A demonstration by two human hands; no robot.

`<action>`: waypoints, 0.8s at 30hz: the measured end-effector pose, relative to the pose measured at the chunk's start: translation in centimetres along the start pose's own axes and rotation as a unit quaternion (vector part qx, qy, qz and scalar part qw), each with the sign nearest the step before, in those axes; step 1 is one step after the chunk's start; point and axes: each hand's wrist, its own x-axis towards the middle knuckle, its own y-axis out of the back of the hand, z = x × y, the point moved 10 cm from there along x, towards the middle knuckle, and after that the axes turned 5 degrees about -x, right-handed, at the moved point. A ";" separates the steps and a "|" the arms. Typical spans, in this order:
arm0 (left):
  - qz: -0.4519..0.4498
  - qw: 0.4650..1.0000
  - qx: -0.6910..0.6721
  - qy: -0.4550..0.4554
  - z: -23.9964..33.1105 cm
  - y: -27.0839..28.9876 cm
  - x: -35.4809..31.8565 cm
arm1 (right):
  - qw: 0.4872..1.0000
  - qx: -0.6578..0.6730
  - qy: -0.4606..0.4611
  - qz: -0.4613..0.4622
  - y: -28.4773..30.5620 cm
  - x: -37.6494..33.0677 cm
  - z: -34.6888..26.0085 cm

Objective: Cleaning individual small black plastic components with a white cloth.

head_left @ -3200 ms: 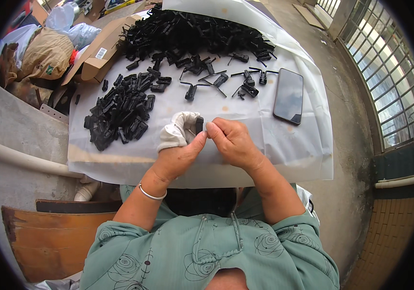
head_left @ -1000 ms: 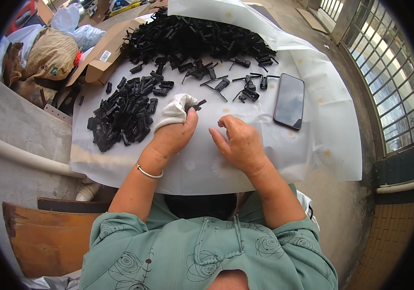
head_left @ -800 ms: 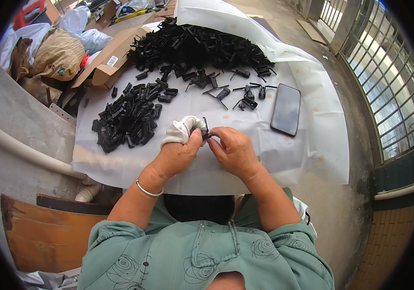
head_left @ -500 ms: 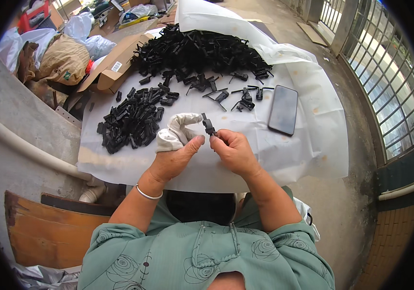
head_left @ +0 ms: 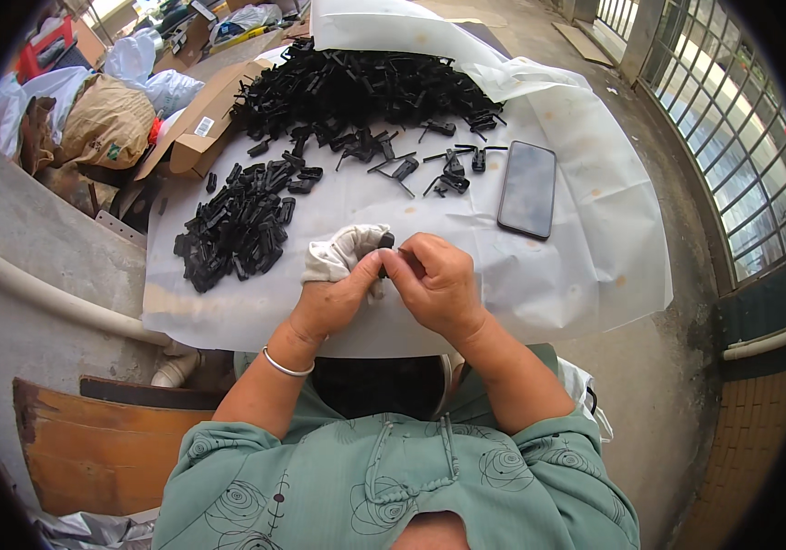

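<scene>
A small black plastic part (head_left: 386,242) is held between my two hands over the near part of the white sheet (head_left: 521,302). My left hand (head_left: 336,280), its fingers in a whitish cloth glove (head_left: 342,252) and its thumb bare, is closed around the part. My bare right hand (head_left: 436,282) pinches at the part from the other side, thumb and fingertips together. Those fingers hide most of it. Beyond the hands lie several loose black parts with thin arms (head_left: 452,172). Left of them sits a smaller pile of compact black parts (head_left: 239,220).
A large heap of black parts (head_left: 347,92) covers the table's far side. At the right lies a dark phone (head_left: 527,191). An open cardboard box (head_left: 200,128) and stuffed bags (head_left: 109,119) stand at the far left. A barred window (head_left: 727,128) runs along the right.
My hands have drawn together; the part, which stuck up between them, is now mostly covered by my fingers. My right hand has moved slightly left. The view has shifted a little.
</scene>
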 end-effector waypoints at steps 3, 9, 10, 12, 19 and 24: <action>-0.050 0.999 0.004 -0.013 1.0 -1.4 -0.6 | 0.984 0.113 -0.127 -0.051 -1.6 -0.4 2.9; 0.030 0.997 0.070 -0.026 1.0 0.3 -0.5 | 0.982 0.112 -0.053 -0.140 -2.3 0.3 1.5; 0.044 0.995 0.088 -0.033 1.0 0.6 -0.5 | 0.982 0.112 -0.053 -0.140 -2.4 0.3 1.5; 0.033 0.990 0.124 -0.059 2.1 -0.1 -0.8 | 0.980 0.089 -0.047 -0.173 -3.0 0.3 1.1; 0.030 0.961 0.238 -0.138 3.2 -0.7 -1.1 | 0.968 0.094 -0.091 -0.213 -3.7 -0.2 2.2; 0.044 0.959 0.237 -0.148 2.9 -0.4 -1.0 | 0.965 0.131 -0.105 -0.199 -3.7 -0.4 2.1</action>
